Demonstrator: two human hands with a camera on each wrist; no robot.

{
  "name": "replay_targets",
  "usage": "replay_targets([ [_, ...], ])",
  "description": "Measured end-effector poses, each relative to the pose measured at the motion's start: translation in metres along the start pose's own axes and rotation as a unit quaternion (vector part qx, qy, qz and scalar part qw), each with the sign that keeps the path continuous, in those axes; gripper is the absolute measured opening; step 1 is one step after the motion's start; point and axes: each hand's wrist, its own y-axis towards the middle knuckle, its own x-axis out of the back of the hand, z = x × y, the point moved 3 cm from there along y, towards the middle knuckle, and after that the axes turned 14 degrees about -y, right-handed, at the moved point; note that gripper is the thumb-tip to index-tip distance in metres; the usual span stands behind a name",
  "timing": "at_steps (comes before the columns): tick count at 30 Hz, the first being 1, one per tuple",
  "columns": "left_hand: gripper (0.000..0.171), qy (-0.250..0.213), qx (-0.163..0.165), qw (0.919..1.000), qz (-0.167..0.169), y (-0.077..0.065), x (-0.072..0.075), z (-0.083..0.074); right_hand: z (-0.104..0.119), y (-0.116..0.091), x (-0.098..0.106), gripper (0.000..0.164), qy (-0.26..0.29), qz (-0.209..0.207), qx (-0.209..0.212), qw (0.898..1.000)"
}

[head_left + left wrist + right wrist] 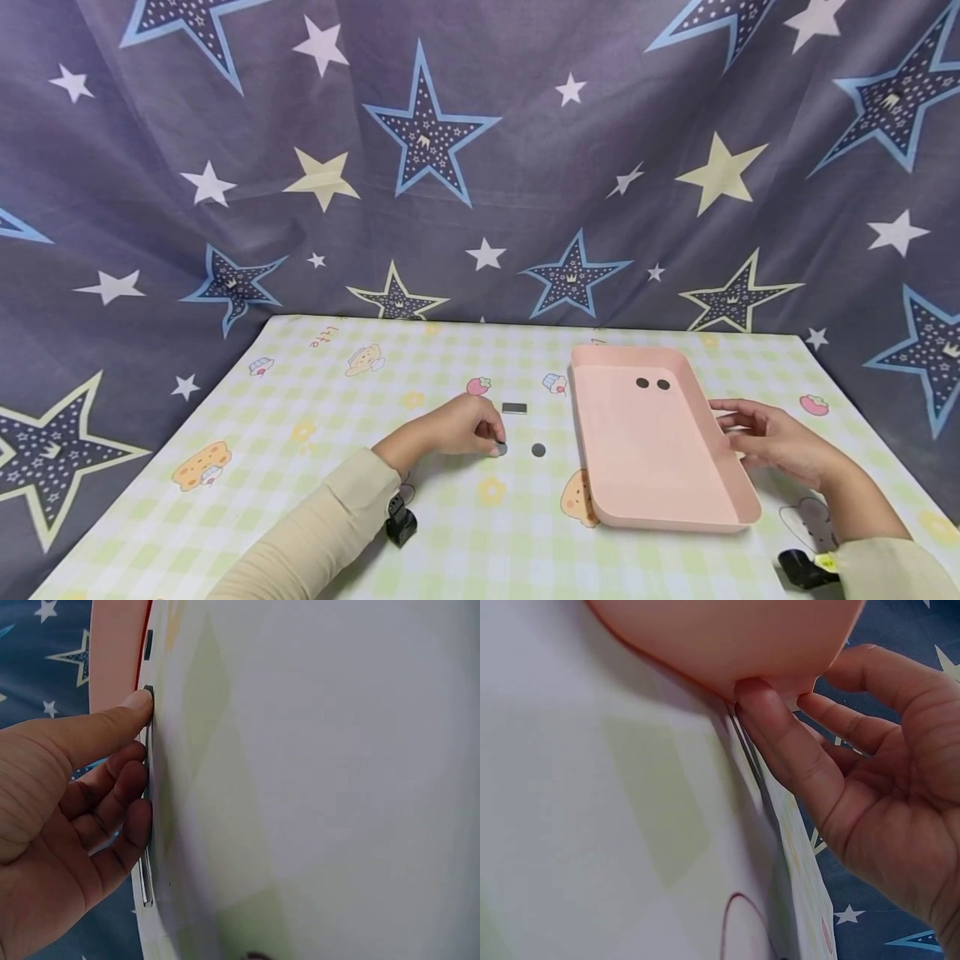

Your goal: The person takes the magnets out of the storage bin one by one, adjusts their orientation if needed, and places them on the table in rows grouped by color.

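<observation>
My left hand [459,425] is low over the tablecloth, thumb and fingertips pinching a small dark round disc [502,449]. In the left wrist view the thumb tip lies against that disc [148,693], the other fingers curled beside it. A second dark disc [538,450] lies flat to its right, and a small dark bar with a silvery edge [514,408] lies just behind. My right hand [780,437] touches the outer right wall of a shallow pink tray [652,475]. Its thumb meets the wall low down, near the cloth, in the right wrist view.
Two dark discs [652,384] lie side by side inside the tray toward its far end. A checked cloth with cartoon prints [315,500] covers the table. Behind the far edge hangs a dark star-patterned curtain [480,225].
</observation>
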Motion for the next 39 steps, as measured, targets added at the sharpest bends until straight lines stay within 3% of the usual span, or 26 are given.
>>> replay_targets([
  [6,0.01,0.005,0.006,0.9999,-0.009,0.0,0.001,0.002,0.0,0.0,0.001,0.056,0.001,0.0,-0.001,1.0],
  [10,0.014,-0.011,0.017,0.9996,-0.021,-0.001,0.002,0.003,0.0,0.0,0.001,0.056,0.001,-0.001,-0.006,1.0],
  [18,0.019,-0.035,0.002,0.9989,-0.03,-0.003,0.007,-0.002,0.0,0.0,0.0,0.059,-0.001,-0.002,-0.012,1.0],
  [24,0.024,-0.057,0.009,0.9976,-0.038,-0.004,0.01,-0.004,0.001,0.0,0.0,0.06,-0.002,-0.002,-0.011,1.0],
  [39,0.026,-0.097,0.004,0.9929,-0.069,0.016,0.01,-0.014,0.0,0.001,0.001,0.057,-0.006,-0.001,0.001,1.0],
])
